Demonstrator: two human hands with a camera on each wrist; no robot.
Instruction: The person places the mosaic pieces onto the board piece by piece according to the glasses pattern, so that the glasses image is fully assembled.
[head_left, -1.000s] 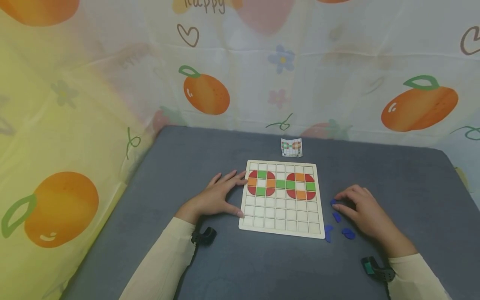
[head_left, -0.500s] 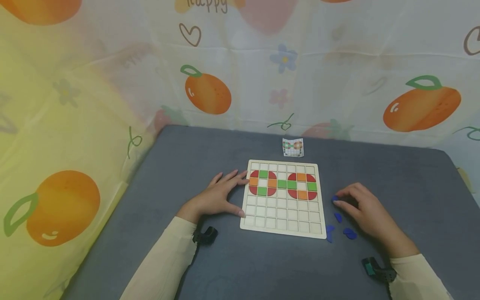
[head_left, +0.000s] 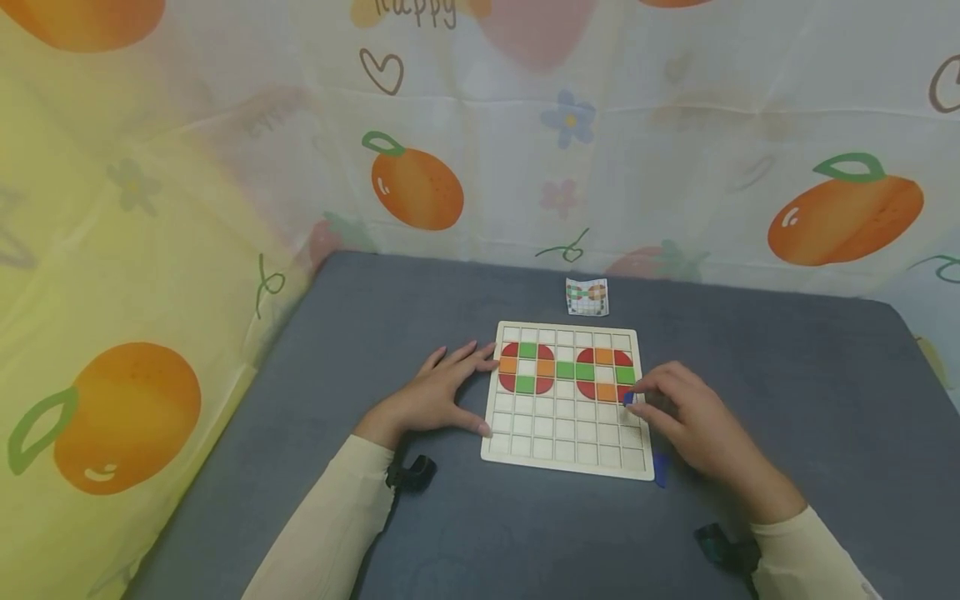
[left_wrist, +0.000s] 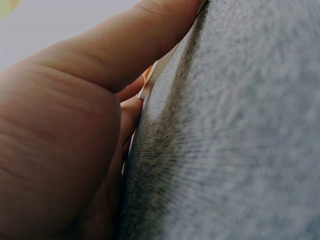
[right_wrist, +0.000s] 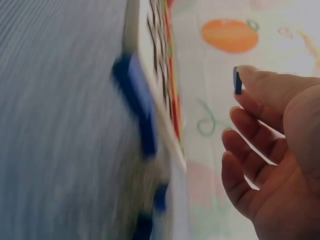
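Observation:
A square wooden grid board lies on the table, its upper rows filled with red, orange and green tiles that form two rounded shapes joined by a green link. My left hand rests at the board's left side, fingers spread and fingertips and thumb touching its edge. Between thumb and index finger my right hand pinches a small blue tile, over the board's right part near the lower red corner piece. More blue tiles lie by the board's lower right edge; others are hidden under the right hand in the head view.
Behind the board lies a small printed card with a similar coloured pattern. The dark grey table reaches back to a hanging cloth printed with oranges. Each wrist wears a black camera mount.
My right hand has lifted the blue tile from the right of the board and carried it left, over the board. My left hand stays in place.

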